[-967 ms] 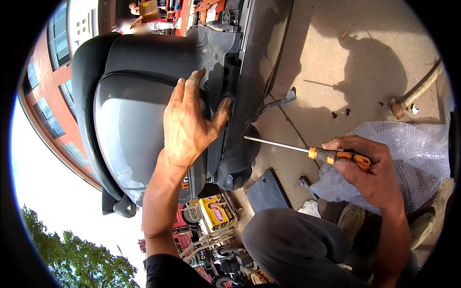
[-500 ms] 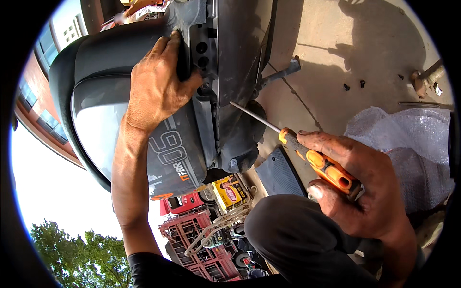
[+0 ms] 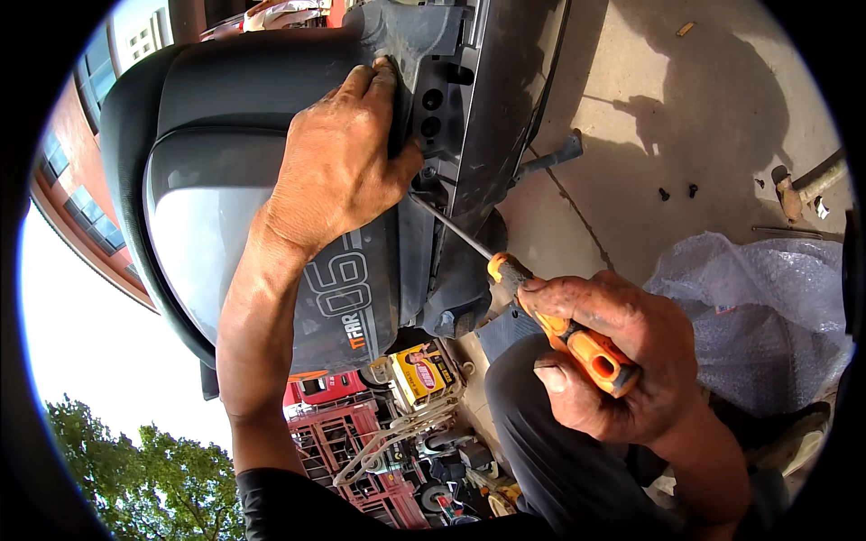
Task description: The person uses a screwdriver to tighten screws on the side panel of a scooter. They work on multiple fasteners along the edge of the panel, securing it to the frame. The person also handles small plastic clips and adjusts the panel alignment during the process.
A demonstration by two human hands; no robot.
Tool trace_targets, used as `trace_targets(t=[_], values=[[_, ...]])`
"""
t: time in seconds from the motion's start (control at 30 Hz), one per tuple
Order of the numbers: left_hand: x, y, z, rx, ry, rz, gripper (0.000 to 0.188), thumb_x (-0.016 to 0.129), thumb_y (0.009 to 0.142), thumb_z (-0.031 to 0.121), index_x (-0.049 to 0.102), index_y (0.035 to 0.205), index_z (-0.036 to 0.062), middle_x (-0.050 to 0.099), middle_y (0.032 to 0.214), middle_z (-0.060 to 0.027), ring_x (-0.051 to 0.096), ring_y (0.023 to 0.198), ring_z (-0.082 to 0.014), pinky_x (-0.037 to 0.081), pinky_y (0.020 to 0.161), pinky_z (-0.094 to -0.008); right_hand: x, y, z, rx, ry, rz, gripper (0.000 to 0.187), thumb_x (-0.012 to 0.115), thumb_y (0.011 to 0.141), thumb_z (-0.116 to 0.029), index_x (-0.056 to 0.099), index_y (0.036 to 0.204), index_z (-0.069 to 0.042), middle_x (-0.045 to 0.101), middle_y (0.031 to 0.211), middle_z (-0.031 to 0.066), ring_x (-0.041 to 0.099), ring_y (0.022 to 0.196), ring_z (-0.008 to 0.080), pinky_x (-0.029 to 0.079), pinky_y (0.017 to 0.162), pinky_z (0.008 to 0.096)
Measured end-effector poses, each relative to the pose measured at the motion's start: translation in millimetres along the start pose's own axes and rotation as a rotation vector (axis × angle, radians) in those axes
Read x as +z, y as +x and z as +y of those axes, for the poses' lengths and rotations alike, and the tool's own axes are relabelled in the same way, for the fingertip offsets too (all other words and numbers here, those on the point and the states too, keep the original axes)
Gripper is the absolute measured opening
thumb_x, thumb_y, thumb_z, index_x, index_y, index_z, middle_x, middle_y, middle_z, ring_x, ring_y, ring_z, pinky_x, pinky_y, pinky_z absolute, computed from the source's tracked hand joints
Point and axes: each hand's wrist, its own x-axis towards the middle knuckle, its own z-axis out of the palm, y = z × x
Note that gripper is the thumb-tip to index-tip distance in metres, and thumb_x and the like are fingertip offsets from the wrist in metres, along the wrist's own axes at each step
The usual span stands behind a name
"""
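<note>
A scooter-like vehicle with a grey body panel [image 3: 262, 216] and a black seat [image 3: 253, 86] fills the left and middle. My left hand [image 3: 338, 167] is closed on the panel's edge just below the seat, its fingertips tucked into the gap beside a black plastic bracket [image 3: 437, 99]. Its thumb presses along the same seam. In my right hand [image 3: 622, 352] is a screwdriver [image 3: 469, 239] with an orange and black handle. The long shaft points up and left. Its tip meets the seam just below my left thumb; what it touches there is hard to make out.
Several small dark screws [image 3: 693, 190] lie on the concrete floor [image 3: 613, 144] at the right, near a hammer-like tool [image 3: 794, 197]. Clear bubble wrap [image 3: 749, 307] is heaped beside my right arm. My knee [image 3: 532, 397] is below the vehicle. A red truck [image 3: 361, 442] stands behind.
The screwdriver in my right hand has moved left and its tip has come up to the seam by my left thumb. My left hand keeps its hold; the view has shifted slightly.
</note>
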Motion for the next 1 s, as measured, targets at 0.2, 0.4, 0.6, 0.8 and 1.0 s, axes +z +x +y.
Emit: trace_targets(t=[0.2,0.4,0.6,0.8,1.0], values=[[1.9,-1.8,-4.6,0.045,-0.03,0.028,0.072,0.075,0.079,0.014,0.052,0.14,-0.0147,0.062,0.113,-0.0268,0.067,0.098,-0.0454,0.057,0.084,-0.0481,-2.5,19.8,-9.2,-0.039,-0.14,0.01,0.04,0.073,0.09,-0.012,0.058,0.121,0.007,0.076,0.108,0.0219,0.078,0.086,0.0263,0.063,0.075,0.0329],[3.0,-1.1,-6.5,0.069,-0.034,0.064,0.071,0.075,0.079,0.014,0.051,0.139,-0.0148,0.063,0.112,-0.0268,0.067,0.099,-0.0458,0.057,0.084,-0.0485,4.2,28.5,-9.8,0.001,-0.159,0.01,0.034,0.074,0.091,-0.011,0.061,0.117,0.006,0.076,0.108,0.0214,0.078,0.091,0.0286,0.063,0.081,0.0348],[-0.5,-2.3,-5.7,0.041,-0.025,0.012,0.074,0.076,0.078,0.016,0.05,0.14,-0.016,0.063,0.113,-0.0267,0.067,0.101,-0.0456,0.057,0.084,-0.0487,2.7,54.5,-4.6,0.062,0.086,0.177,0.025,0.072,0.092,-0.003,0.066,0.114,0.006,0.073,0.11,0.0178,0.073,0.101,0.0232,0.059,0.09,0.0346],[3.0,-3.4,-7.0,0.123,0.001,0.081,0.065,0.073,0.076,0.015,0.055,0.128,-0.0199,0.066,0.109,-0.0301,0.071,0.096,-0.0422,0.06,0.083,-0.0453,2.5,89.4,-11.3,-0.004,-0.17,-0.072,0.023,0.078,0.086,-0.002,0.068,0.107,0.001,0.075,0.093,0.0116,0.075,0.082,0.0181,0.06,0.075,0.0297],[-2.1,-0.8,-4.3,0.0,-0.038,-0.019,0.069,0.076,0.083,0.017,0.052,0.14,-0.0128,0.063,0.119,-0.0272,0.067,0.103,-0.0465,0.057,0.085,-0.0494,55.5,71.5,-25.2,-0.206,-0.469,-0.173,0.025,0.081,0.085,-0.016,0.066,0.1,-0.001,0.061,0.071,0.0063,0.063,0.056,0.0176,0.052,0.051,0.0313]])
